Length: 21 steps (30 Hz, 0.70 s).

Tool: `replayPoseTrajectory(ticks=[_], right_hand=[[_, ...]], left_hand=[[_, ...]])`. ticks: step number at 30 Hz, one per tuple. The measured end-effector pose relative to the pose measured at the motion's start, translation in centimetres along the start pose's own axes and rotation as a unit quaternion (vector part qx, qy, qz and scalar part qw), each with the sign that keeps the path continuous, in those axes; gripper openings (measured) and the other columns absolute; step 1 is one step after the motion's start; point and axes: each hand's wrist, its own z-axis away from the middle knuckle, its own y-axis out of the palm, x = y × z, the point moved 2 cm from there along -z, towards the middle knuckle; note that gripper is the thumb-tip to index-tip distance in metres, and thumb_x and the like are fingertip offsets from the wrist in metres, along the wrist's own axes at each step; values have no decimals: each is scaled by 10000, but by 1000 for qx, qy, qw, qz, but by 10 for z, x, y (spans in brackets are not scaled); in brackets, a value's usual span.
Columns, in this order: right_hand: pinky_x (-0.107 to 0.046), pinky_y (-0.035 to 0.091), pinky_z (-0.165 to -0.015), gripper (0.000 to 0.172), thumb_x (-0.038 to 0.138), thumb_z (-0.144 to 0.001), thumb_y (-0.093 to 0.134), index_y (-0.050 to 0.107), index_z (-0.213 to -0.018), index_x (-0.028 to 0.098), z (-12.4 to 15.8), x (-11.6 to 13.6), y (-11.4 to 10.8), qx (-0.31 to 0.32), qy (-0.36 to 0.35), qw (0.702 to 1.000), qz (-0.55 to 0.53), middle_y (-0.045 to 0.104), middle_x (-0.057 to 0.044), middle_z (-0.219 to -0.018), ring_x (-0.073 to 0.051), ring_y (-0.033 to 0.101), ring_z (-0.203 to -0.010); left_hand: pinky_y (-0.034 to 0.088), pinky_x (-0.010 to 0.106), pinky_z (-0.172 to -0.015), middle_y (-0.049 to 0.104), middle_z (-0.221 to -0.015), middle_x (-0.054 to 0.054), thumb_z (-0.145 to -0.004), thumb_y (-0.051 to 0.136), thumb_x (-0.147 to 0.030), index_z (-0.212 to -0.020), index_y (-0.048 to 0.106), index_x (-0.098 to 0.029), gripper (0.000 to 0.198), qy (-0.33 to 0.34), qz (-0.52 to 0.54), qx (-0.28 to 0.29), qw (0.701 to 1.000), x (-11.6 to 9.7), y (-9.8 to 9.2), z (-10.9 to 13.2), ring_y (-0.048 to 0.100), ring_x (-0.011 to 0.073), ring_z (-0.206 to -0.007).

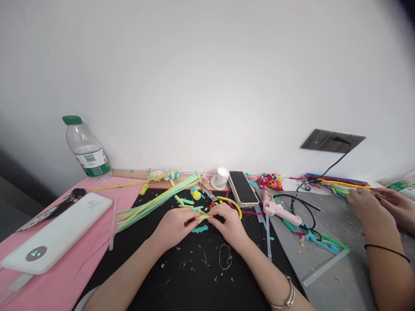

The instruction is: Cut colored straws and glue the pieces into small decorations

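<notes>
A short yellow-green pipe cleaner piece (204, 217) is stretched between my two hands over the black mat. My left hand (179, 224) pinches its left end between thumb and finger, and my right hand (227, 220) pinches the right end. Just beyond my fingers lie several cut green and yellow pieces, and a teal piece (199, 229) rests just below them. A small yellow and blue fuzzy figure (195, 194) sits behind, beside the scissors (208, 191). A bundle of long pale green and yellow pipe cleaners (158, 202) fans out to the left of my hands.
Around me are a white power bank (61, 235), a bottle (88, 151), a paper cup (220, 179), a phone (243, 188) and a pink glue gun (280, 211). A rubber band (225, 257) lies on the black mat (188, 280). At right, another person's hands (372, 209) work with pipe cleaners.
</notes>
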Motion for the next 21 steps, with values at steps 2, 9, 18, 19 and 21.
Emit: replayPoseTrajectory(ticks=[2, 9, 18, 19, 21], right_hand=[[-302, 485, -738, 87, 121, -752, 673, 675, -763, 207, 0, 1, 0, 7, 3, 1000, -1, 687, -21, -784, -177, 606, -784], [-299, 492, -724, 79, 133, -763, 661, 669, -750, 210, -1, 3, 0, 16, 2, 1000, 4, 688, -17, -773, -173, 606, -765], [-303, 498, -726, 74, 138, -759, 660, 668, -742, 210, 0, 3, 0, 13, 5, 1000, -6, 684, -21, -768, -172, 612, -765], [-303, 499, -727, 75, 138, -759, 659, 668, -744, 210, 1, 3, 0, 14, 5, 1000, -7, 684, -21, -771, -172, 613, -765], [-304, 502, -730, 76, 138, -758, 659, 668, -749, 213, 1, 2, 0, 14, 8, 1000, -7, 686, -21, -779, -172, 615, -769]], left_hand=[[424, 213, -628, 691, -779, 6, -878, 531, -258, -855, 686, -202, 167, -4, 1, 1, 1000, -1, 0, 0, 607, 135, -675], [421, 216, -649, 689, -814, 3, -880, 534, -262, -886, 685, -208, 160, -10, 20, 7, 1000, 0, -1, -1, 594, 132, -690], [417, 213, -632, 673, -731, -5, -867, 551, -247, -846, 699, -201, 157, -29, 56, 1, 998, -2, 0, -1, 590, 129, -669], [421, 213, -636, 678, -740, -3, -866, 552, -245, -847, 701, -201, 157, -28, 60, 0, 998, -2, 0, -2, 595, 131, -676], [432, 214, -649, 691, -763, 2, -868, 547, -245, -855, 704, -203, 163, -25, 65, -2, 998, -1, 0, -2, 607, 134, -692]])
